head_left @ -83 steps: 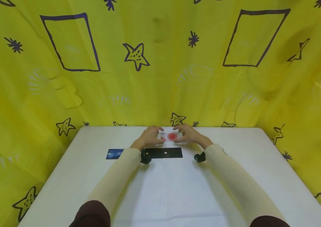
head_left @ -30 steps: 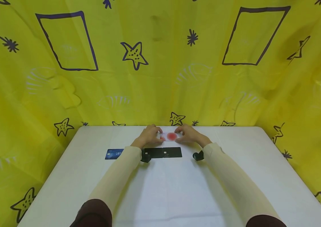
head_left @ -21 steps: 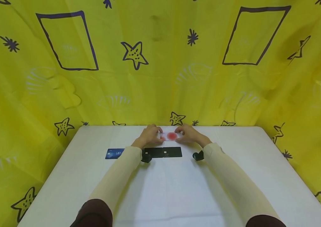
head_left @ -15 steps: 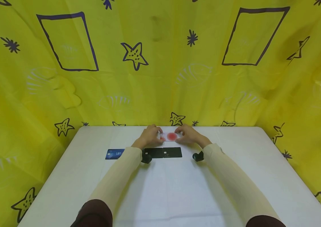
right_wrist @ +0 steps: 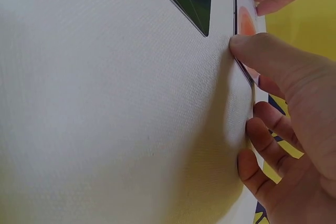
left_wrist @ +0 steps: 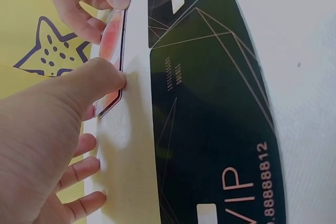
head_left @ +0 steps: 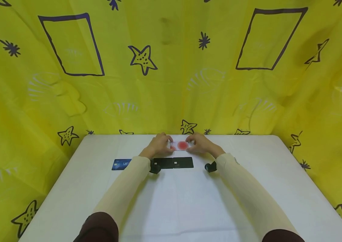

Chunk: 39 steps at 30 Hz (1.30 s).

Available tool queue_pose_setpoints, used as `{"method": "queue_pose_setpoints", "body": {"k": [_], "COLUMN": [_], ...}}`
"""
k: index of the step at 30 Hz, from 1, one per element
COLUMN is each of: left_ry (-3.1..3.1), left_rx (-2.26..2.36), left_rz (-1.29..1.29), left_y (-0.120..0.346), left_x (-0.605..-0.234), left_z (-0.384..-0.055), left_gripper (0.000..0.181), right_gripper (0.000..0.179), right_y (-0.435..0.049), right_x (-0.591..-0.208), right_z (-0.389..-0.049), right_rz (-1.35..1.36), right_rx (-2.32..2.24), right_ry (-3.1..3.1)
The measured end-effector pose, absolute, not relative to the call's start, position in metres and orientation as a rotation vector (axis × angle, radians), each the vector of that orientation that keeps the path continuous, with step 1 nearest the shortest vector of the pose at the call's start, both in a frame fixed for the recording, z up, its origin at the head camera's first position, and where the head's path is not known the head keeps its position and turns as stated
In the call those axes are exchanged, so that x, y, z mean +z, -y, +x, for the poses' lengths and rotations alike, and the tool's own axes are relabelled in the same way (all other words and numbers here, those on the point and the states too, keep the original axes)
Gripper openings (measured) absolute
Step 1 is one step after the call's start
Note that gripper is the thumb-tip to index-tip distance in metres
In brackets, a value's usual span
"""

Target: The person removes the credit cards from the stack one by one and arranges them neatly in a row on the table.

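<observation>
A pale card with red-pink round patches [head_left: 183, 145] lies flat near the back edge of the white table. My left hand [head_left: 158, 144] pinches its left end, thumb on the near edge and fingers at the far edge. From the other side, my right hand [head_left: 201, 144] pinches the right end the same way. The left wrist view shows the left thumb [left_wrist: 107, 74] bent against the card's dark near edge, other fingers spread behind. In the right wrist view the right thumb [right_wrist: 247, 45] presses that edge; the lower fingers are loosely curled.
Closer to me, a black card [head_left: 183, 162] lies end to end with another black card [head_left: 164, 163]. A blue VIP card [head_left: 120, 164] lies further left, partly hidden by my left sleeve [head_left: 128, 185]. A yellow curtain [head_left: 164, 94] hangs behind the table.
Compared with the earliest frame, the right hand's fingers have shifted slightly and the red patch sits a little further left. Over the last second both hands have stayed in place.
</observation>
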<state>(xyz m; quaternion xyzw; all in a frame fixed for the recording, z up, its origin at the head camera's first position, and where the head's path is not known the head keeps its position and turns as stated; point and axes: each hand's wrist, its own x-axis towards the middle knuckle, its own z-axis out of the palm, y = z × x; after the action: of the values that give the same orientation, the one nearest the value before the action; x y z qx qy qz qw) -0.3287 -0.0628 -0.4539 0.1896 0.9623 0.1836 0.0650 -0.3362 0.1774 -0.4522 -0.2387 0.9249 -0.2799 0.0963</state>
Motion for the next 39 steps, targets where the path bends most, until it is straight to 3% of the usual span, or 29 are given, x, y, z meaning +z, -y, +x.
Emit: {"method": "queue_pose_setpoints", "body": {"k": [39], "left_ry": [-2.931], "left_rx": [0.594], "left_rz": [0.753], "left_y": [0.066], "left_x": [-0.442], "left_z": [-0.331], "left_gripper": [0.042], "right_gripper": [0.043], "right_y": [-0.181], "right_x": [-0.440], "right_z": [-0.331], "right_rz": [-0.675], "right_rx": [-0.853], "right_ry": [-2.774]}}
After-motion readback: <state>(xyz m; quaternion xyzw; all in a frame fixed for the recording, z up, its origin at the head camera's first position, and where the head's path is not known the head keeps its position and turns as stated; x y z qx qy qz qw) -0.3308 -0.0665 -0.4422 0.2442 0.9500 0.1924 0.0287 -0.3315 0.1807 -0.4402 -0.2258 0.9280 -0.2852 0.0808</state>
